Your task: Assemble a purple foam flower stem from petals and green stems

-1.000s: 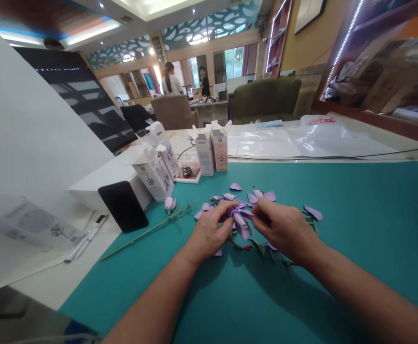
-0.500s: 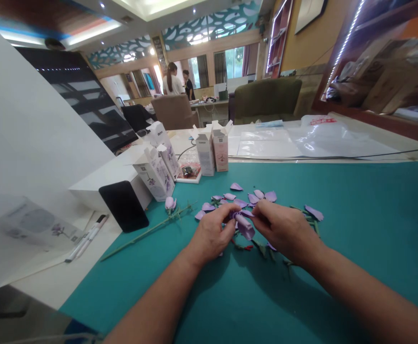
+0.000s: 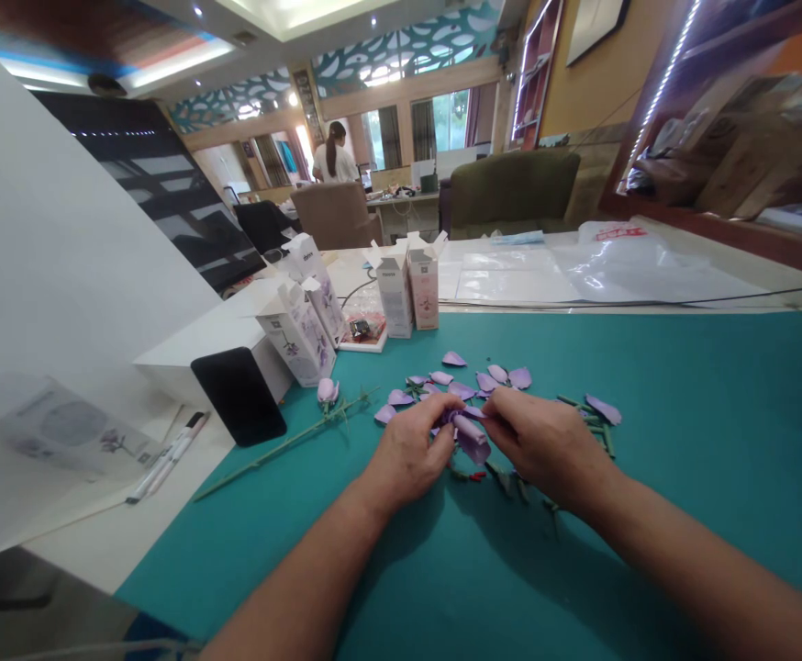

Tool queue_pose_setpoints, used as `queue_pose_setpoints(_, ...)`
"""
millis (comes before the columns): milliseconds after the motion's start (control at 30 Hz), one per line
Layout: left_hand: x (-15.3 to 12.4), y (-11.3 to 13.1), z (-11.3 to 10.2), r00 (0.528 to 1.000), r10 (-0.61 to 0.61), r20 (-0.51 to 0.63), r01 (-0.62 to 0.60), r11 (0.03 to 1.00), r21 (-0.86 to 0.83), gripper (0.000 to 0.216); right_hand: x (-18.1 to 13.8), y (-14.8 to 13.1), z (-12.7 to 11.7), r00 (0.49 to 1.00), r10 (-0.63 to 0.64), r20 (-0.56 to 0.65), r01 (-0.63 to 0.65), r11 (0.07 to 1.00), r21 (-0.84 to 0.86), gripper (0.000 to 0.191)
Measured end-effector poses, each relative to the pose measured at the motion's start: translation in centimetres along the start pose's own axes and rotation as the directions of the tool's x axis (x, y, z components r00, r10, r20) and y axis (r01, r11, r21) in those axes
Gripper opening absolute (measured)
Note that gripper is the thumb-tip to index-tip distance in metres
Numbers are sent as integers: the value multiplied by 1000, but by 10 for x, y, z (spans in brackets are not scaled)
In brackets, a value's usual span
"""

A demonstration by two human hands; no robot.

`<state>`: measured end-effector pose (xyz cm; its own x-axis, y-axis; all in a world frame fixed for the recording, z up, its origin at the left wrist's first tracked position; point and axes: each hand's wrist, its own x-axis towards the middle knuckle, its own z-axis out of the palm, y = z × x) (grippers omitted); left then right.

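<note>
My left hand pinches a partly built purple toy flower, whose curled petals point down toward me. With thumb and fingers closed, my right hand grips a purple petal at the flower's right side. Whether that petal is joined to the flower, I cannot tell. Loose purple petals lie just beyond my hands. Green stem pieces are to the right, and small green and red parts lie below the flower. Left of my hands rest a flower bud and a long green stem.
A teal mat covers the table. At the left stand a black phone, a white box and printed cartons; markers lie beside them. Plastic bags lie along the back. One person is in the background.
My hands and the flower keep almost the same place, with only a slight shift. In the background, one of two people is no longer visible.
</note>
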<state>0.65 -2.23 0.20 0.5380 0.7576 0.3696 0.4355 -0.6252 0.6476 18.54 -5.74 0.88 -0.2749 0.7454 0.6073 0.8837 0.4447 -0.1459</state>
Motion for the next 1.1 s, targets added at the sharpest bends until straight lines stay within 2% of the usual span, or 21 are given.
queue_pose_setpoints(100,0,0,0,1000,-12,-5,12,1000,-5,29,2,0,-1,996,73,41,-76,994,72,18)
queue_pose_setpoints(200,1,1,-2,999,-41,-28,39,998,-55,28,5,0,-2,967,223,128,-249,934,255,8)
queue_pose_setpoints(300,2,0,-5,999,-39,-24,36,991,-127,33,8,1,0,908,346,235,-417,792,446,11)
queue_pose_setpoints(400,3,-2,-6,1000,-19,-19,16,991,-135,38,10,1,3,866,390,314,-500,633,592,11)
queue_pose_setpoints(567,3,-8,-2,997,-6,-71,1,997,-71,37,14,-4,1,758,420,499,-643,348,682,19)
queue_pose_setpoints(700,3,-11,-2,992,-30,-119,24,998,-52,32,13,-7,1,714,399,576,-674,166,720,24)
queue_pose_setpoints(900,3,-7,-5,992,-54,-116,46,996,-72,32,11,-14,6,666,383,640,-682,-35,731,27)
queue_pose_setpoints(1000,3,-6,-5,991,-74,-116,61,992,-108,32,13,-15,4,666,353,657,-686,-56,725,27)
queue_pose_setpoints(1033,4,-6,-6,988,-91,-121,75,989,-129,32,13,-13,3,678,349,647,-684,-23,729,27)
queue_pose_setpoints(1100,5,-8,-8,979,-153,-134,122,970,-212,32,14,-5,1,717,370,590,-664,105,740,27)
